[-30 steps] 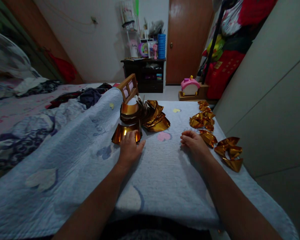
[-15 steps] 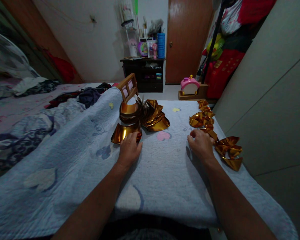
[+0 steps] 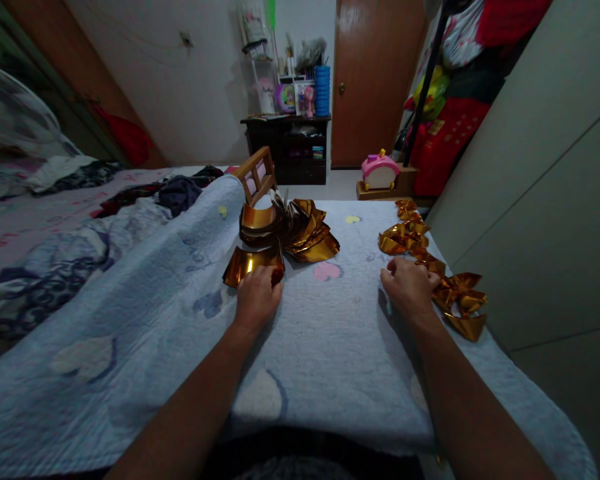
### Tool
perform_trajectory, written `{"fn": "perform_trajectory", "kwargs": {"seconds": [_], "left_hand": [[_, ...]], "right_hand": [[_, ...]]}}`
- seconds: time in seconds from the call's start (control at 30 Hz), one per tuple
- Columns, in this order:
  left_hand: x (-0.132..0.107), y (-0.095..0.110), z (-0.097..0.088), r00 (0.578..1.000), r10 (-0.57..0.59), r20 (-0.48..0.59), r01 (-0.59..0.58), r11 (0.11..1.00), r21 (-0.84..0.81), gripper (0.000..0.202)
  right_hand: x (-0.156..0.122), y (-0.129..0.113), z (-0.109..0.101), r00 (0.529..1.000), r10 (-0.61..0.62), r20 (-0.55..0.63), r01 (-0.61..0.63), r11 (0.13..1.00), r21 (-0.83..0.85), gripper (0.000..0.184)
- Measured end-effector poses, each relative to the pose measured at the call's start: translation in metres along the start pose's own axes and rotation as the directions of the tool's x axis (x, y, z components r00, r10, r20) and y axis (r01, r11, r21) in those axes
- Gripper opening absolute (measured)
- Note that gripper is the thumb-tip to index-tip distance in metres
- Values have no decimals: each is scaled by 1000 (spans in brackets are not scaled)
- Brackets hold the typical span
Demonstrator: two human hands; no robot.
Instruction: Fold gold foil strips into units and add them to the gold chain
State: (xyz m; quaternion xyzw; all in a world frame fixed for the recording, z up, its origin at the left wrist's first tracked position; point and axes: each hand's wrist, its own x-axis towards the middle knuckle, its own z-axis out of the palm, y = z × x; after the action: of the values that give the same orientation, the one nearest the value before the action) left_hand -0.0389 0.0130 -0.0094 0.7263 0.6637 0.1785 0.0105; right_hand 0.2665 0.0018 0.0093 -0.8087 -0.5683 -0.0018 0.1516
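Gold foil stack, near point(image 3: 240, 267): lay at the far side of the left hand, on blue patterned cloth point(image 3: 325, 360)
Gold foil stacks, behind: one banded and curved point(image 3: 260, 219), one fanned out point(image 3: 320, 248), both just beyond the near stack
Left hand point(image 3: 257, 300): rested against the near stack's front edge; fingers bent together over the foil, thumb set apart; whether a sheet was pinched could not be told
Right hand point(image 3: 409, 288): palm down by the folded foil; fingers curled, tips mostly hidden, so any grip could not be told
Folded foil pieces point(image 3: 404, 239): stood in a loose row along the cloth's right edge, the nearest ones point(image 3: 467, 327) to the right of the right hand
Wooden frame point(image 3: 255, 175): stood behind the banded stack
Pink-topped toy point(image 3: 380, 172): sat on a box beyond the cloth's far edge
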Motion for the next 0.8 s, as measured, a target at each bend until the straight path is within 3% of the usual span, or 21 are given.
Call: {"fn": "perform_trajectory", "kwargs": {"seconds": [0.4, 0.8], "left_hand": [[2, -1, -4, 999, 19, -35, -15, 995, 97, 25], [4, -2, -13, 995, -73, -75, 73, 997, 0, 15]], "right_hand": [[-10, -10, 14, 976, -218, -27, 220, 968, 119, 18], [-10, -12, 13, 961, -273, 45, 266, 957, 120, 16]]}}
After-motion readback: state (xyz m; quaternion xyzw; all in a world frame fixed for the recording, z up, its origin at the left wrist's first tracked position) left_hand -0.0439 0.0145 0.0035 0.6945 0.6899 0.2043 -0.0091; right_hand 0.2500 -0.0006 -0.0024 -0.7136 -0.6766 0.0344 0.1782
